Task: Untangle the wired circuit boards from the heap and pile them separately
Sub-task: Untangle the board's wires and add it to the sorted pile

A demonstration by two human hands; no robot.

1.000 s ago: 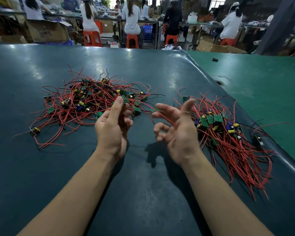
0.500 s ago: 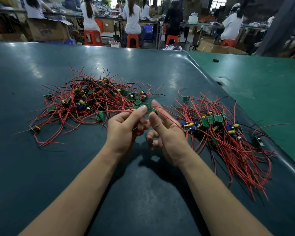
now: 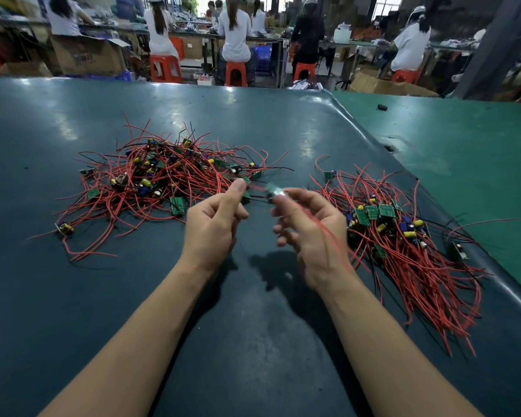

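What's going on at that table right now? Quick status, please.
Right hand pinches a blurred green wired circuit board. Left hand curled, grip unclear. Tangled red-wire heap left, sorted pile right. Nothing blocking.

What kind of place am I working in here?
Probably an electronics assembly workshop: heaps of red-wired green circuit boards lie on a dark green worktable, and seated workers on orange plastic stools line benches behind.

Both forearms forward, left grip loosely curled, thumb raised; right grip blurred, fingers pinched
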